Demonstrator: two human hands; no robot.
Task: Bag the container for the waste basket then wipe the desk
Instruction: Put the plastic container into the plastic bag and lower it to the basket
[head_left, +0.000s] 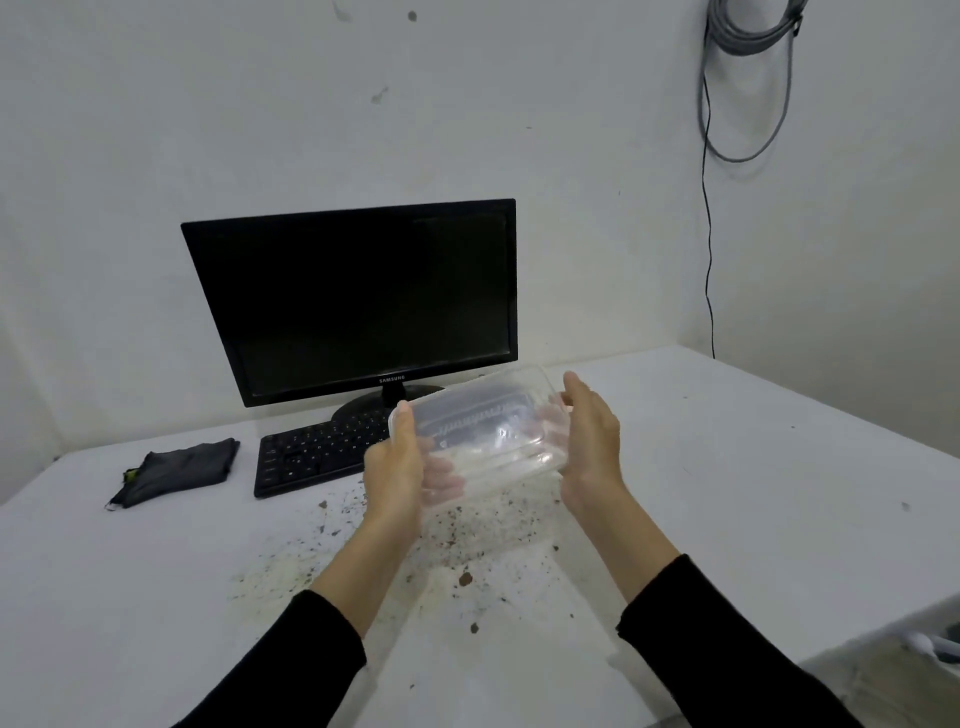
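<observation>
Fingers of the left hand (396, 470) and right hand (592, 441) clamp the short ends of the clear container (483, 436), held above the crumb-strewn desk (727, 493). It looks light, thin-walled and slippery; gripping the ends suits it.

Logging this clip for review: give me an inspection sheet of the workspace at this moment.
Surface: white desk, strewn with brown crumbs and specks at front centre.
Job's things: clear plastic container held above the desk; dark cloth lying at left; no bag or waste basket seen.
Clutter: keyboard and dark monitor at the back.
Grippers: left hand and right hand grip the container's ends.
Cables: coiled grey cable hanging on the wall, one black lead dropping to the desk.
Surroundings: marked white walls.
</observation>
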